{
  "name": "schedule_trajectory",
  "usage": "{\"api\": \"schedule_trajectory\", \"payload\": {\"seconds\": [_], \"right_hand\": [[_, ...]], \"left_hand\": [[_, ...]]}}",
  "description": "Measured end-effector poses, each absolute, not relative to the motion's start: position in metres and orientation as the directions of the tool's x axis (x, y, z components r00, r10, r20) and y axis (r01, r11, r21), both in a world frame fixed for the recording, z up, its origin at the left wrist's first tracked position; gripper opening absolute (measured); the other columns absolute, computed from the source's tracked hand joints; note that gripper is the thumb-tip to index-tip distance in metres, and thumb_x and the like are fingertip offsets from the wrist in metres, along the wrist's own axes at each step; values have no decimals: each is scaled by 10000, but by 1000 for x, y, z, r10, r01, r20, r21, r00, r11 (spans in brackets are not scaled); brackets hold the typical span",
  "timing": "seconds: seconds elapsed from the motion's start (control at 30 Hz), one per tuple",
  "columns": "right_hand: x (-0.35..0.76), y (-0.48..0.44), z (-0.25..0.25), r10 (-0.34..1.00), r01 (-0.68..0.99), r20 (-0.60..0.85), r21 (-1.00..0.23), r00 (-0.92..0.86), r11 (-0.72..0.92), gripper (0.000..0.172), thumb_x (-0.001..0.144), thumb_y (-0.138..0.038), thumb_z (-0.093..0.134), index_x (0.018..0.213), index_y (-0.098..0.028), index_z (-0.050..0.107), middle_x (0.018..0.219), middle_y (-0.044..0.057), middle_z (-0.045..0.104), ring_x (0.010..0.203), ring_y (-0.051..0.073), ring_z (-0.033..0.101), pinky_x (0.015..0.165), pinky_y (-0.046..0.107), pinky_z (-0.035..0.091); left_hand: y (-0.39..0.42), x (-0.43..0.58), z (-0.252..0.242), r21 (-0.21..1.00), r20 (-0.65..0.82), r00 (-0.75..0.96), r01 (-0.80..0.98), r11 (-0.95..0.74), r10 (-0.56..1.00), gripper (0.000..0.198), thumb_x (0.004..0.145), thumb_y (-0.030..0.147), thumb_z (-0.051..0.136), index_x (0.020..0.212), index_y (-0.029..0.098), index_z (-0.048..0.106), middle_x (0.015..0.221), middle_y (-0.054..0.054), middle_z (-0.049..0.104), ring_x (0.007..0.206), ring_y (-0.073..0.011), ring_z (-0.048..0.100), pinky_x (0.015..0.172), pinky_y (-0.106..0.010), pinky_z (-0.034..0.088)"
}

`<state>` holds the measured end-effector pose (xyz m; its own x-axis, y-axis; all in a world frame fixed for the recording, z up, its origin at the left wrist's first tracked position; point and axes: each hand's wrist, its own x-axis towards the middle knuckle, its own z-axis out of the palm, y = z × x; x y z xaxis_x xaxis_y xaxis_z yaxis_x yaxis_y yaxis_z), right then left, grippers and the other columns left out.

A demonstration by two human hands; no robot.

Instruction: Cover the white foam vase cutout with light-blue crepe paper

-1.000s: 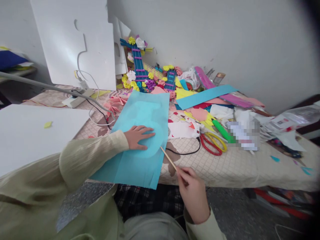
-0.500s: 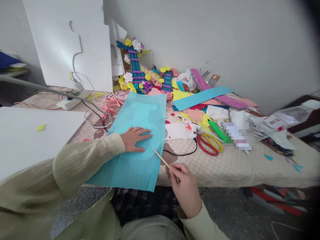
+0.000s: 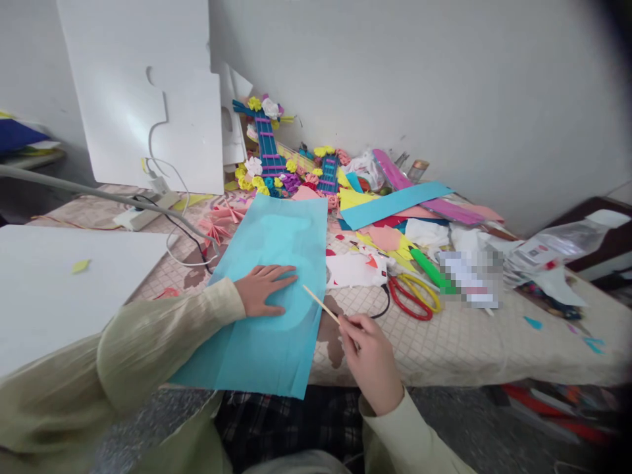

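A long sheet of light blue paper (image 3: 276,250) lies on the table and overhangs its near edge. My left hand (image 3: 263,289) rests flat on the sheet with fingers stretched out. My right hand (image 3: 371,359) pinches a thin wooden stick (image 3: 320,304), whose tip touches the paper just right of my left fingertips. Both sleeves are pale green.
Red-and-yellow scissors (image 3: 413,297) and a green-handled tool (image 3: 432,270) lie right of the sheet among paper scraps. Paper flowers and blue ladders (image 3: 269,141) lean at the wall. A white foam board (image 3: 138,85) stands at the back left; a flat white board (image 3: 49,276) lies left.
The stick's tip has slid leftward over the blue paper, closer to my left fingers. My right hand moved up and left with it. The left hand stays pressed on the sheet.
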<state>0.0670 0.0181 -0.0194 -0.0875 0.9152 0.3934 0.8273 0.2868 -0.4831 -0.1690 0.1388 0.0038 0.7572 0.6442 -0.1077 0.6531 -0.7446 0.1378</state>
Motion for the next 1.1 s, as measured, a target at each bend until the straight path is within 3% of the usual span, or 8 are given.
{"api": "schedule_trajectory", "payload": {"seconds": [0.1,0.27,0.5,0.67,0.77,1.1], "right_hand": [[62,28,-17,917,822,372,-471,-145,321,259,836,-146,418,935,-137,657,775,69,570,734,164,543,675,288,453],[67,40,-19,937,873,343,-437,-61,217,239,814,-136,442,877,-135,672,750,64,564,704,173,537,664,298,438],[55,65,-2,950,903,298,-378,-91,205,253,832,-153,426,943,-173,652,796,53,562,754,163,536,698,269,414],[44,92,1,956,936,264,-285,-131,207,231,814,-124,437,764,-180,655,766,50,552,736,153,532,645,250,390],[47,103,-1,956,942,272,-280,-110,188,240,801,-105,437,691,-157,644,728,59,537,694,155,523,621,258,380],[54,110,-8,944,917,293,-315,-150,243,238,820,-111,420,757,-150,646,752,48,538,702,139,530,668,245,397]], "left_hand": [[140,-170,0,139,-74,755,655,-743,652,701,736,581,435,1333,255,265,1398,-109,226,1215,-302,288,955,-457,237],[138,-172,-2,158,10,778,619,-769,628,670,740,546,461,1315,236,309,1289,-120,354,1156,-287,362,953,-441,257],[134,-174,-3,135,75,803,580,-804,591,564,791,520,394,1301,288,334,1303,-107,335,1167,-296,351,943,-452,267],[133,-174,-4,83,56,805,585,-807,590,574,797,511,378,1320,284,303,1312,-123,320,1181,-303,327,937,-468,271],[132,-173,-4,83,61,806,584,-807,589,579,793,513,381,1316,278,311,1306,-126,325,1168,-304,339,930,-470,278],[131,-173,1,135,64,796,590,-796,601,580,782,497,408,1306,263,321,1310,-110,342,1163,-280,358,952,-438,279]]}}
